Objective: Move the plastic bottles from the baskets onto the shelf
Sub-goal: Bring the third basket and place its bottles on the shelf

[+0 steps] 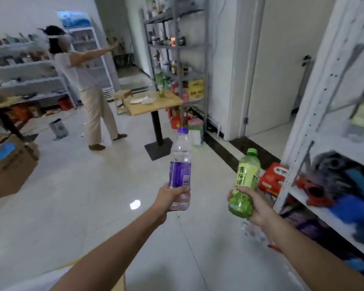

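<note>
The left hand [170, 196] grips the lower part of a clear bottle with a purple label [180, 164], held upright above the tiled floor [93, 206]. The right hand [253, 203] grips a green tea bottle [245, 183], tilted slightly, near the white shelf [324, 143]. Farther away, another person [86, 85] stands beside a small wooden table [153, 103].

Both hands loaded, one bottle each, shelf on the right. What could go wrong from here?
1. The left hand grips the purple-label bottle and the right hand the green bottle, both near the base; either might tilt or slip.
2. The white shelf looks crowded with blue and red items, so a bottle set there may topple, with no free hand to steady it.
</note>
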Demonstrator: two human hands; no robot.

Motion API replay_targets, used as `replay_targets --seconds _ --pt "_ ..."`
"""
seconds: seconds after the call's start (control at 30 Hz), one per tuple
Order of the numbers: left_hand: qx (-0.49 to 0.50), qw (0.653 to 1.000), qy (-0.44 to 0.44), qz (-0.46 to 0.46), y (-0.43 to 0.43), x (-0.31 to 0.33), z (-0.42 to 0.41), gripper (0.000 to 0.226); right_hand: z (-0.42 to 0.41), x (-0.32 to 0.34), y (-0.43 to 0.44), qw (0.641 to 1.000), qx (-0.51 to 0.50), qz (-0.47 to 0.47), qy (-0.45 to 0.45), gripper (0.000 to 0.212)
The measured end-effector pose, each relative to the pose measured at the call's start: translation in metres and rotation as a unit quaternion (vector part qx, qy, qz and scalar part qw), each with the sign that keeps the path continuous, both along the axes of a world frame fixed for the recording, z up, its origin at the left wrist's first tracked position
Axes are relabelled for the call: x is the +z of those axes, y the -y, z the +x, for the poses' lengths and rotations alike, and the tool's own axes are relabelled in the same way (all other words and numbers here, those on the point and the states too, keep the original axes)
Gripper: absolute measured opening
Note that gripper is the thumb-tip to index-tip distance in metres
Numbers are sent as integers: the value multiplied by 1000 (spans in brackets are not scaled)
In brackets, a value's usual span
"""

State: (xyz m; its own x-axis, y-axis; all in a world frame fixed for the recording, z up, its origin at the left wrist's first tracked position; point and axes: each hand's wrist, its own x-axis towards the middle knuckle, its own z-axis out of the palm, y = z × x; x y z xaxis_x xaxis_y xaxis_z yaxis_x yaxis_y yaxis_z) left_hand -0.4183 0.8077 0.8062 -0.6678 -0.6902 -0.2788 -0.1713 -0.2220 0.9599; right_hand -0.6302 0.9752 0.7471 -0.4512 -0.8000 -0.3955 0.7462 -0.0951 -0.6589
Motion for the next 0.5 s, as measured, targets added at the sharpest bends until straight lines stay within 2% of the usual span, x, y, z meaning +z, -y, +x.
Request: replay_targets --seconds 0.1,0.23,0.33,0.43,0.5 --pt "-114 993 5 4 -32 -9 -38 41 1 -2 -64 996 -81 21 -12 67" --pt "-251 968 -7 25 -93 -20 -90 41 6 -2 -159 981 -182 60 -4 58" --pt "-312 949 -16 35 -146 -22 -126 45 5 1 -224 961 -255 107 -30 81" --pt "-358 932 -19 52 -197 -24 -161 44 -1 3 -285 942 -318 106 -10 62" --pt "-389 919 -20 61 -228 -25 -186 44 -5 4 -320 932 -346 102 -8 64"
